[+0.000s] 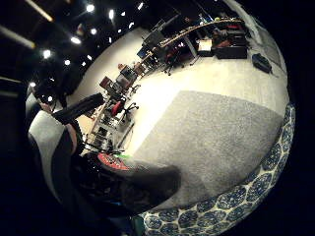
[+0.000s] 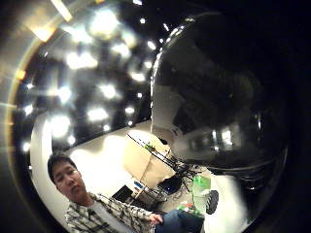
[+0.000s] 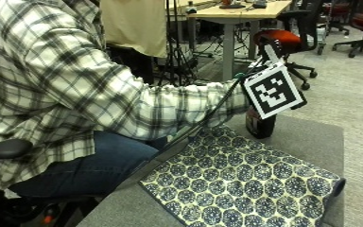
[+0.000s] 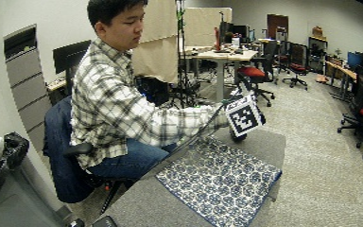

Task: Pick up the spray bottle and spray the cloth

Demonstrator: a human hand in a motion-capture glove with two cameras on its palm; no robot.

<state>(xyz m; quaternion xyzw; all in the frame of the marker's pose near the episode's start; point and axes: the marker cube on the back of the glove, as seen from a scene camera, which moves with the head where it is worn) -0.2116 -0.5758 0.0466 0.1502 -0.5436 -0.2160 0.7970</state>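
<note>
A dark spray bottle point(image 3: 260, 125) with a reddish label stands on the grey table point(image 3: 310, 135) just past the far end of the cloth. The cloth point(image 3: 244, 184), cream with a blue round pattern, lies flat on the table. The person's right arm reaches out to the bottle's upper part, where the marker hides the hand in both outside views. The glossy dark bottle point(image 2: 218, 97) fills much of the thumb side palm view. In the little finger side view a gloved finger of my right hand point(image 1: 147, 182) curls across the bottle, with the cloth point(image 1: 236, 196) beyond it.
The table's far edge runs right behind the bottle. Beyond it stand a red-seated office chair point(image 3: 279, 38), a wooden desk point(image 3: 238, 12) and stands with cables. The person sits in a chair at the table's near left side.
</note>
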